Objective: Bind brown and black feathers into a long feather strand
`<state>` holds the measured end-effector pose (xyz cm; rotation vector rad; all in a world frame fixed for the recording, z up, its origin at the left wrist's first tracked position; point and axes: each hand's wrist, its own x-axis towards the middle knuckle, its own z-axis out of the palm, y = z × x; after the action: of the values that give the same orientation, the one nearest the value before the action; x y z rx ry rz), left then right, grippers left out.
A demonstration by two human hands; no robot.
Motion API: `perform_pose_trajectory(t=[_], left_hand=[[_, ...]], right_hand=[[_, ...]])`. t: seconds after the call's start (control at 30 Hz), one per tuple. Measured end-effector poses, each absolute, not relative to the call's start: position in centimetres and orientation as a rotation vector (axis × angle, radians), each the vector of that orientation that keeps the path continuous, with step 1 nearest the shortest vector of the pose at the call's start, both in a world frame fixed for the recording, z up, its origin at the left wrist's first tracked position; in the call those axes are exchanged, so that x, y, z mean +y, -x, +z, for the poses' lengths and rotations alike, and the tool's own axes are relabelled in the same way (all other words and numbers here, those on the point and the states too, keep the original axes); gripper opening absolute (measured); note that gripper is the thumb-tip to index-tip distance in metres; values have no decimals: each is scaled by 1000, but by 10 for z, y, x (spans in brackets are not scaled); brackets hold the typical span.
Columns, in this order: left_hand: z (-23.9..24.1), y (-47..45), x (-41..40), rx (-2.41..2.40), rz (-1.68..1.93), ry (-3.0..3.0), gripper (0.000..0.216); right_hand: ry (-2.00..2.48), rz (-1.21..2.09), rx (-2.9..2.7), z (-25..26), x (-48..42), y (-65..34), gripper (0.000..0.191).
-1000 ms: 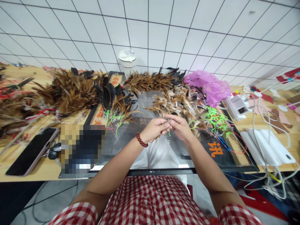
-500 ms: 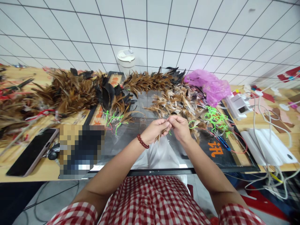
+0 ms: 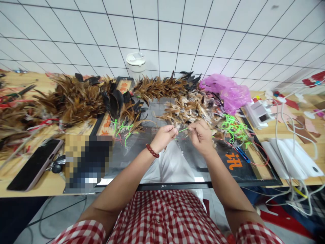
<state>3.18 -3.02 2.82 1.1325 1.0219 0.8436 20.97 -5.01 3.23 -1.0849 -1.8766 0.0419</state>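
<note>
My left hand (image 3: 164,138), with a dark red bead bracelet (image 3: 152,151) at the wrist, is closed in a pinch. A brown feather tip (image 3: 165,148) pokes out below its fingers; the rest is hidden in the grip. A short green string (image 3: 183,129) stretches taut from these fingers to my right hand (image 3: 202,137), which pinches its other end. Just beyond both hands lies a loose heap of tan and white feathers (image 3: 189,110). Right of it sits a tangle of bright green strings (image 3: 233,128).
A long brown feather bundle (image 3: 162,87) and a white lidded cup (image 3: 136,64) stand towards the tiled wall. Larger feather piles (image 3: 76,98) fill the left. A pink plastic bag (image 3: 225,91), white chargers (image 3: 259,113) and cables lie right; a phone (image 3: 34,166) lies left.
My hands, close together before, have moved apart sideways. The green string now shows stretched between them, and less of the feathers in my left hand can be seen.
</note>
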Motion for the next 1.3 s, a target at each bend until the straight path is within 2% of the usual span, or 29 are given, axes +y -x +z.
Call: perform_pose_trajectory(t=[0.23, 0.43, 0.6, 0.7, 0.83, 0.93, 1.0, 1.13, 1.3], left_hand=[[32, -30, -38, 923, 456, -1600, 21], [43, -31, -48, 639, 282, -1281, 32], [52, -26, -46, 616, 330, -1039, 40], [48, -27, -42, 701, 483, -1054, 36], [35, -29, -33, 928, 791, -1215, 28], [32, -26, -30, 993, 894, -1228, 28], [36, -24, -31, 883, 796, -1069, 31], [44, -25, -40, 594, 381, -747, 39], [40, -36, -51, 491, 205, -629, 38]], right_hand=[[1040, 214, -1830, 35, -55, -204, 19], [1081, 489, -1800, 24, -48, -199, 20], [1071, 569, -1902, 14, -44, -200, 18], [1160, 441, -2034, 11, -45, -202, 11], [1249, 235, -2271, 10, -47, -202, 15], [1256, 177, -2298, 10, -48, -200, 14], [1250, 215, -2170, 11, -47, -200, 16], [1108, 512, -1806, 14, -45, -199, 17], [1036, 743, -1689, 18, -46, -194, 20]])
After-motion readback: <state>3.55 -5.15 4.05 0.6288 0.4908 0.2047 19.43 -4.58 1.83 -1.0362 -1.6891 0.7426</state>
